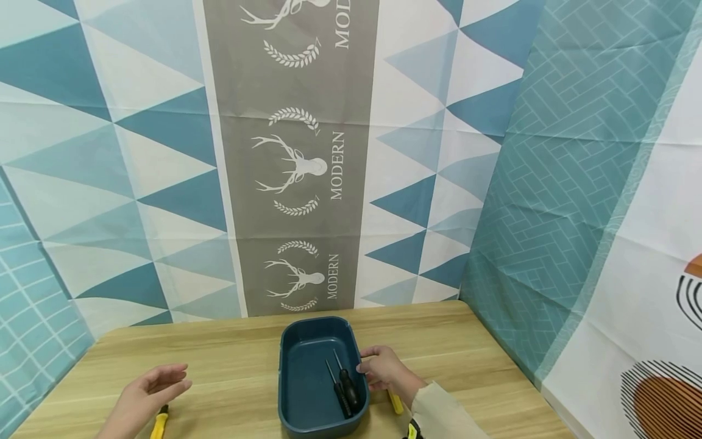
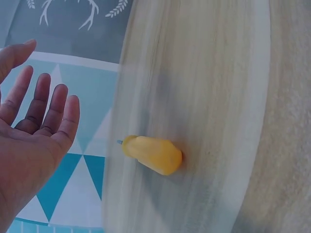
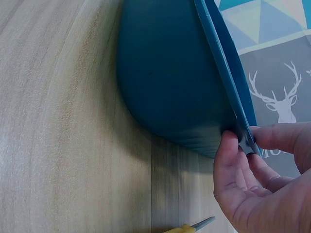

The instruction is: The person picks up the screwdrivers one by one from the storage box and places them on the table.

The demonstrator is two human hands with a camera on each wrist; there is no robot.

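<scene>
A deep blue plastic bin (image 1: 293, 421) stands on the table, with two black-handled screwdrivers (image 1: 350, 390) lying inside it. My right hand (image 1: 381, 367) pinches the bin's right rim. Seen from the right wrist, thumb and fingers of that hand (image 3: 265, 179) meet on either side of the rim of the bin (image 3: 170, 73). My left hand (image 1: 145, 396) hovers left of the bin, palm turned inward and fingers loosely bent, holding nothing. Below it lies a yellow-handled tool (image 1: 159, 425); the left wrist view shows this tool (image 2: 155, 154) with a short metal tip, apart from the hand (image 2: 39, 131).
Right of the bin, partly behind my right arm, lies a yellow-handled screwdriver (image 1: 395, 402), its metal shaft (image 3: 204, 223) showing in the right wrist view. The wooden table (image 1: 236, 347) ends at patterned cloth walls (image 1: 296, 183) at the back and sides.
</scene>
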